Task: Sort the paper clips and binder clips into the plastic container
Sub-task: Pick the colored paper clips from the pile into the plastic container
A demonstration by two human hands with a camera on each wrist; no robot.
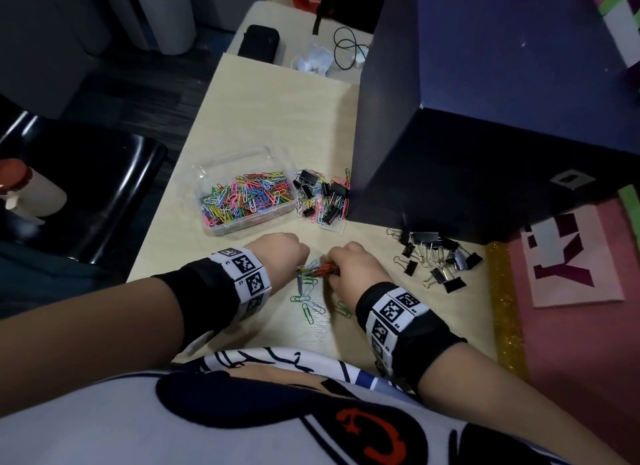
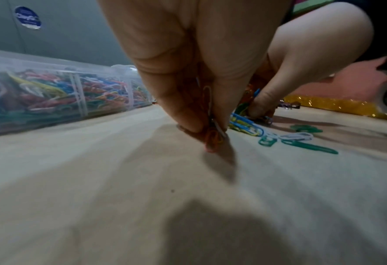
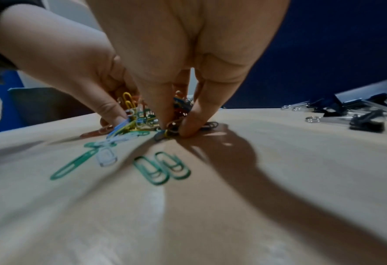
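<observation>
A clear plastic container (image 1: 242,218) holds many coloured paper clips. Right of it lies a mixed pile of black binder clips and paper clips (image 1: 323,198). A second heap of black binder clips (image 1: 434,260) sits at the right. Both hands meet over a small bunch of coloured paper clips (image 1: 313,270) near the table's front. My left hand (image 1: 285,253) pinches a few clips (image 2: 213,132) against the table. My right hand (image 1: 349,267) pinches a cluster of clips (image 3: 172,129) with thumb and fingertips. Loose green and white clips (image 1: 310,303) lie just in front of the hands.
A tall dark blue box (image 1: 485,118) stands close behind the clip piles at the right. A black case (image 1: 258,43), crumpled plastic and a cable lie at the table's far end. A gold glitter strip (image 1: 504,308) edges the table on the right. A black chair (image 1: 86,187) is at the left.
</observation>
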